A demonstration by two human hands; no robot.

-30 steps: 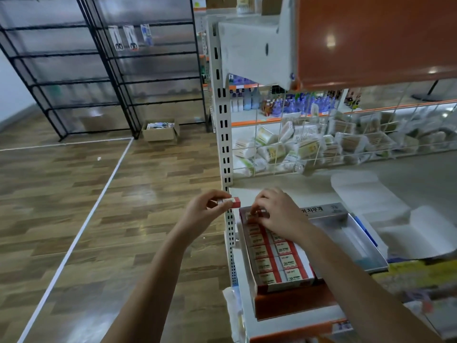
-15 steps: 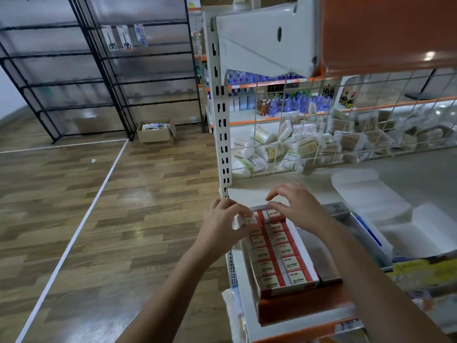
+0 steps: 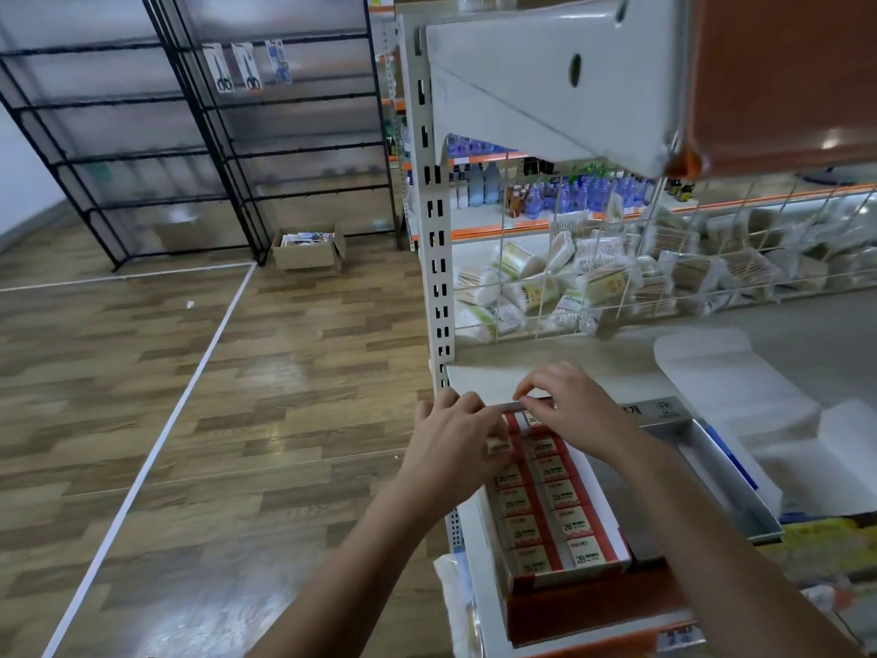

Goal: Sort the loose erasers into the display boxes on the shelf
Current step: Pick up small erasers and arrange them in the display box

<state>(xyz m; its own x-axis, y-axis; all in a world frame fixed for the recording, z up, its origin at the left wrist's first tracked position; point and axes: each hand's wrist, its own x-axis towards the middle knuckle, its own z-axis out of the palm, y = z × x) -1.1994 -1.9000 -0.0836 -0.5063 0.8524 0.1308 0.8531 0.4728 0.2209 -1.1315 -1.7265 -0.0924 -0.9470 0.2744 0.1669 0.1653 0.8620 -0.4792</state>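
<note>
A display box (image 3: 605, 503) of red-and-white 2B erasers (image 3: 564, 520) lies on the shelf's left end, packed in two columns. My left hand (image 3: 451, 444) is over the box's far left corner and grips one eraser (image 3: 497, 447) at the top of the left column. My right hand (image 3: 581, 413) is at the box's back edge, with its thumb and fingertips pinching the grey rim strip there. A second, grey open box (image 3: 721, 472) sits just to the right, and my right forearm crosses part of it.
White box flaps (image 3: 726, 377) lie open on the shelf behind. A wire basket (image 3: 617, 287) of cotton-swab packs stands at the back. An upper shelf bracket (image 3: 545, 78) hangs overhead. The slotted upright (image 3: 439, 258) borders the left. A cardboard box (image 3: 308, 251) stands on the wood floor.
My left hand brought the eraser it held in the air over to the box's far left corner. My right hand shifted from the erasers to the box's back rim.
</note>
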